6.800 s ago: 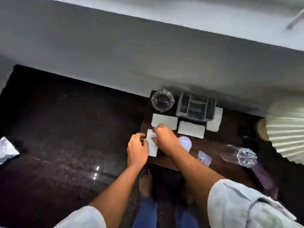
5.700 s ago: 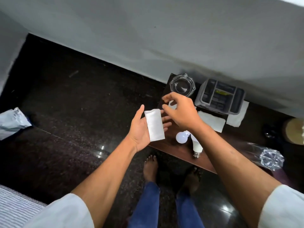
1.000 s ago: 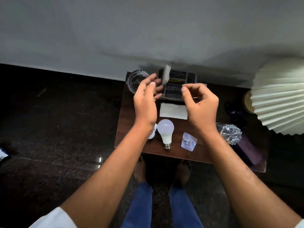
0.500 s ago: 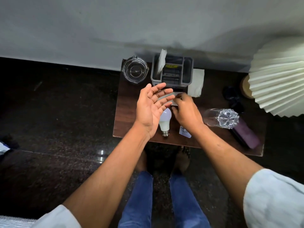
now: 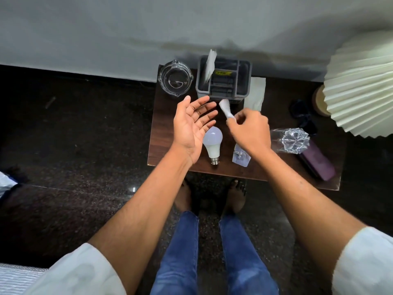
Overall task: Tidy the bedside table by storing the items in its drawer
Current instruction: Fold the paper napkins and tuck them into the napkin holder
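Tissue [image 5: 226,108] has lifted off table [image 5: 164,133], pinched by right hand [image 5: 252,133].

Three white napkins, by my count: one napkin [image 5: 210,64] standing in the far grey organiser [image 5: 223,95], another flat just right of it, a third pinched in the right hand [image 5: 251,130]. Two hands, the left hand [image 5: 191,124] spread and holding nothing. One organiser. One glass ashtray [image 5: 175,79], far left. One light bulb [image 5: 212,143] and one small clear packet [image 5: 240,156], both near. One cut-glass tumbler [image 5: 289,140] and one purple case [image 5: 318,162], to the right. One pleated lamp [image 5: 361,88], far right. One table [image 5: 163,133]. Two bare feet [image 5: 187,196].
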